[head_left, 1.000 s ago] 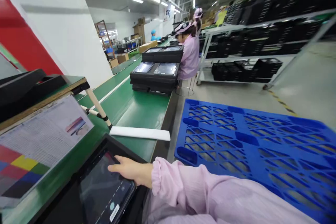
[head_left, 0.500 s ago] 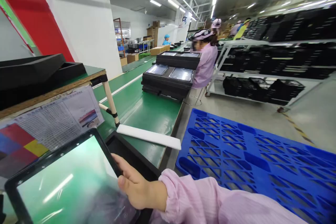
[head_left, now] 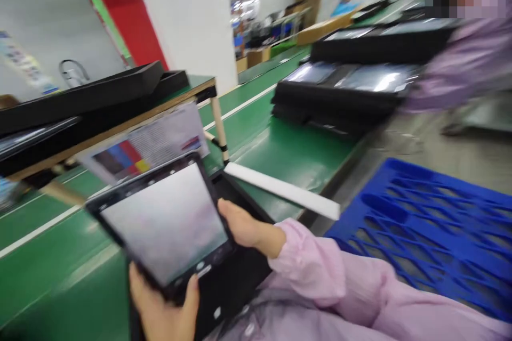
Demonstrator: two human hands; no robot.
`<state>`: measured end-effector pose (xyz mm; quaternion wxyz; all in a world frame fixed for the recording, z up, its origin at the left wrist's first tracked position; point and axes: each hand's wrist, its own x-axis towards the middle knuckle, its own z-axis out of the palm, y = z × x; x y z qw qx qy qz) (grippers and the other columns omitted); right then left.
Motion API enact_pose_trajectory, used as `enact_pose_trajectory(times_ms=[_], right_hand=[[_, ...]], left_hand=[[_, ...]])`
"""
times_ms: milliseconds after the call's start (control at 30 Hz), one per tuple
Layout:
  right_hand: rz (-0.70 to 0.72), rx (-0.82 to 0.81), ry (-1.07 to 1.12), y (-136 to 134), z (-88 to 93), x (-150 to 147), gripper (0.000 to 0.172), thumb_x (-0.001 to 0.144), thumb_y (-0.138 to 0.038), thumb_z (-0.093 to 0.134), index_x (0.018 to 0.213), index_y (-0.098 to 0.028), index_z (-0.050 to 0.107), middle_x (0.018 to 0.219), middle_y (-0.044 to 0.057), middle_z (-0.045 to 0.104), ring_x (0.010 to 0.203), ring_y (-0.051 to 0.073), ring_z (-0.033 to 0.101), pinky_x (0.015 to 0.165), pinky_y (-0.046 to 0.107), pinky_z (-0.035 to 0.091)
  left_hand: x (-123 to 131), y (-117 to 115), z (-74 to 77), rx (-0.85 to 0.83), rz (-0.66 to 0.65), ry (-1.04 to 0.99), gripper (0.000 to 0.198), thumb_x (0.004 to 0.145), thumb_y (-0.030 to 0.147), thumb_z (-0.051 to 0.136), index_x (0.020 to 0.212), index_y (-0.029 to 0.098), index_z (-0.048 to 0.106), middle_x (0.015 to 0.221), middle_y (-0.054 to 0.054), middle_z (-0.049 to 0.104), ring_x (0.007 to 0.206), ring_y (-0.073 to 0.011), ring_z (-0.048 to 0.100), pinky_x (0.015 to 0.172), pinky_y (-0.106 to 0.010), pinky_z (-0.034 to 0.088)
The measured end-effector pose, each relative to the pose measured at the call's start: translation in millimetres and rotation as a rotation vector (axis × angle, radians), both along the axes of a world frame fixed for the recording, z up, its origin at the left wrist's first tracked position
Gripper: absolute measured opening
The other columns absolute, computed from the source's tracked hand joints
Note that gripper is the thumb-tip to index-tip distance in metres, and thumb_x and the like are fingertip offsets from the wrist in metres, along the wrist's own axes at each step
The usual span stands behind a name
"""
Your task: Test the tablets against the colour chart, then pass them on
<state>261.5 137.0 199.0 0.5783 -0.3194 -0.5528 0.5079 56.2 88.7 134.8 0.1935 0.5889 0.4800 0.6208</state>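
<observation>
A black tablet [head_left: 166, 224] with a glossy screen is tilted up in front of me, held by both hands. My right hand [head_left: 242, 224] grips its right edge, thumb on the front. My left hand [head_left: 160, 309] holds the lower edge from beneath, thumb on the bezel. A black tray [head_left: 236, 277] lies under the tablet at the near edge of the green conveyor belt [head_left: 292, 154].
A white foam strip [head_left: 280, 189] lies on the belt past the tray. Stacked black trays with tablets [head_left: 352, 90] stand farther along, beside a person in a pink coat [head_left: 460, 58]. A shelf holding black trays [head_left: 80, 101] with a colour chart [head_left: 148, 144] is left. A blue pallet [head_left: 432, 224] lies right.
The tablet has been lifted out of the black tray and tilted up. My left hand has come into view under it. The view has swung left and down.
</observation>
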Motion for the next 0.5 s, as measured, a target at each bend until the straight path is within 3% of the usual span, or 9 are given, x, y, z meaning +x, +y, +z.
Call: enact_pose_trajectory(times_ms=[67,167,333,500], right_hand=[[0.044,-0.051,0.071,1,-2.0,-3,0.064,0.086,-0.076,0.05,0.089,-0.014,0.068,0.081,0.006,0.067,0.086,0.018,0.065,0.09,0.036,0.055],[0.087,-0.115,0.142,1,-1.9,-6,0.059,0.083,-0.074,0.058,0.087,-0.016,0.068,0.082,0.007,0.069,0.094,0.021,0.067,0.093,0.037,0.055],[0.1,-0.198,0.191,1,1.0,-11,0.064,0.075,-0.077,0.065,0.093,-0.016,0.069,0.094,0.01,0.071,0.112,0.026,0.063,0.099,0.04,0.053],[0.042,-0.215,0.222,0,1.1,-14,0.067,0.069,-0.076,0.07,0.101,-0.018,0.069,0.112,0.01,0.068,0.126,0.026,0.056,0.108,0.039,0.048]], left_hand=[[3,-3,2.4,-0.01,0.135,0.198,0.121,0.068,0.04,0.085,0.158,0.015,0.009,0.158,-0.024,0.022,0.147,-0.0414,0.026,0.12,-0.059,0.024],[8,-6,8.4,0.017,0.198,0.355,0.117,0.074,0.044,0.079,0.156,0.009,0.004,0.155,-0.03,0.023,0.149,-0.0432,0.02,0.118,-0.061,0.025],[13,-13,20.2,0.011,0.211,0.363,0.117,0.074,0.047,0.078,0.155,0.007,0.003,0.154,-0.032,0.022,0.151,-0.0415,0.018,0.119,-0.059,0.025],[14,-17,20.1,0.02,0.226,0.349,0.119,0.074,0.049,0.078,0.155,0.009,0.001,0.154,-0.032,0.022,0.15,-0.0412,0.02,0.119,-0.059,0.025]])
